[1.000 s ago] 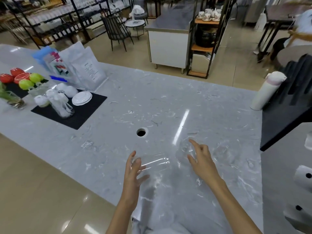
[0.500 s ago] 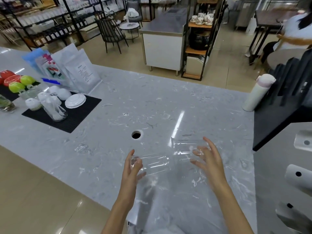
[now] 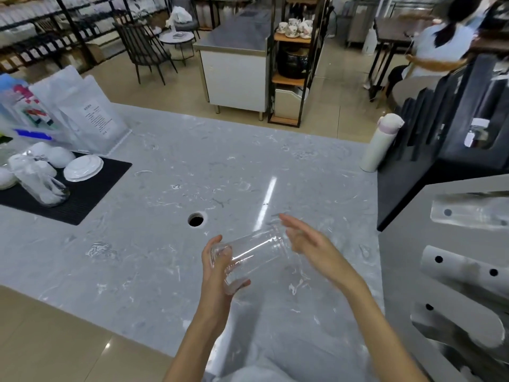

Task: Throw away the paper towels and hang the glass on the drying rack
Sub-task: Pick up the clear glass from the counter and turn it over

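Lifting clear of the bench [image 3: 275, 161], the glass [image 3: 248, 255] had gone from lying on the marble a second before to being held on its side in the air, mouth turned toward the right. The left hand [image 3: 217, 268] had its fingers [image 3: 220, 253] curled around the base end, while the right hand [image 3: 311, 244] had left the rim and hung just beside the mouth with fingers spread and empty. No paper towels showed inside or nearby, so the next job was probably carrying it to the drying rack [image 3: 446, 260] at the right.
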The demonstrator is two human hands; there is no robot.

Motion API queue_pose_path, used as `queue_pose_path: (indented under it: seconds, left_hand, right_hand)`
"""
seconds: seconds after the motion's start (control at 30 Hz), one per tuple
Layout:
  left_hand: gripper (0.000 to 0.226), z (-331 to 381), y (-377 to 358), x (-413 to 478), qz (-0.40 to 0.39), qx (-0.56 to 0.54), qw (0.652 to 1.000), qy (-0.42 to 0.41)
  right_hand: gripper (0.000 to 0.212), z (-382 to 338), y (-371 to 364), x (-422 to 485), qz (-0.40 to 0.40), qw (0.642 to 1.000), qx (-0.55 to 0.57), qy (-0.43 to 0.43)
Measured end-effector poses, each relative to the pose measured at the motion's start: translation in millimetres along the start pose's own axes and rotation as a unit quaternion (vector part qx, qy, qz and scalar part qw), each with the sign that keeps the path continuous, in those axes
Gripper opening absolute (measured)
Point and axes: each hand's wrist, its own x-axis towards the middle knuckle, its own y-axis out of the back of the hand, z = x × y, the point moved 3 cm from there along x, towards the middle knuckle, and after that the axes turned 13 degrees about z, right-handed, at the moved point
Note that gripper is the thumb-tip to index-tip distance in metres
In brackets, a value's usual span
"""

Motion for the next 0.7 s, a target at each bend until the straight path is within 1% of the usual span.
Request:
queue_pose_path:
  seconds: [0.03,0.07,0.1,0.13,0.17,0.2,0.23,0.27,0.33,0.37,0.4,0.43,0.47,0.5,0.53,0.57,0.6,0.7]
  left_hand:
    - [0.049,0,2,1,0.006,-0.008,1.0,0.005]
    - [0.05,1,5,2,0.012,-0.013,1.0,0.007]
    - [0.05,1,7,2,0.02,-0.018,1.0,0.009]
    - [0.049,0,11,2,0.027,-0.024,0.999,0.012]
    - [0.05,-1,14,2,0.034,-0.03,0.999,0.016]
    - [0.051,-2,17,2,0.04,-0.034,0.998,0.019]
    - [0.051,-3,20,2,0.044,-0.036,0.998,0.024]
    - [0.05,-4,22,2,0.047,-0.035,0.998,0.028]
    - [0.053,-6,27,2,0.049,-0.027,0.998,0.03]
    - [0.054,-7,28,2,0.05,-0.024,0.998,0.028]
    - [0.052,-7,30,2,0.05,-0.022,0.998,0.026]
    - [0.048,-8,31,2,0.05,-0.02,0.998,0.023]
    - [0.043,-8,32,2,0.051,-0.017,0.998,0.019]
    - [0.041,-8,32,2,0.051,-0.013,0.998,0.015]
    - [0.043,-8,31,3,0.049,-0.008,0.999,0.01]
    - [0.045,-7,29,3,0.045,0.0,0.999,0.004]
    - [0.046,-7,27,3,0.038,0.013,0.999,-0.002]
    - [0.045,-8,14,0,0.004,0.039,0.999,-0.018]
  right_hand:
    - [0.053,2,15,14,0.059,0.996,-0.065,0.035]
    - [0.052,10,31,29,0.125,0.978,-0.15,0.068]
    - [0.054,21,46,45,0.166,0.949,-0.253,0.086]
    - [0.058,35,58,58,0.172,0.916,-0.357,0.063]
    - [0.065,52,67,67,0.156,0.889,-0.43,0.009]
    - [0.07,68,72,72,0.135,0.88,-0.452,-0.047]
    - [0.072,81,74,72,0.124,0.888,-0.437,-0.077]
    - [0.071,91,73,70,0.134,0.9,-0.407,-0.075]
    - [0.065,96,70,60,0.199,0.915,-0.35,-0.035]
    - [0.063,94,69,54,0.236,0.923,-0.301,-0.032]
    - [0.061,89,68,49,0.267,0.937,-0.222,-0.041]
    - [0.058,83,65,43,0.287,0.949,-0.118,-0.057]
    - [0.054,77,61,36,0.291,0.953,-0.007,-0.078]
    - [0.049,69,55,29,0.279,0.951,0.09,-0.101]
    - [0.045,62,49,23,0.258,0.946,0.159,-0.116]
    - [0.042,53,42,16,0.232,0.946,0.192,-0.12]
    - [0.04,44,35,10,0.211,0.95,0.198,-0.114]
    - [0.038,24,10,-7,0.173,0.967,0.169,-0.082]
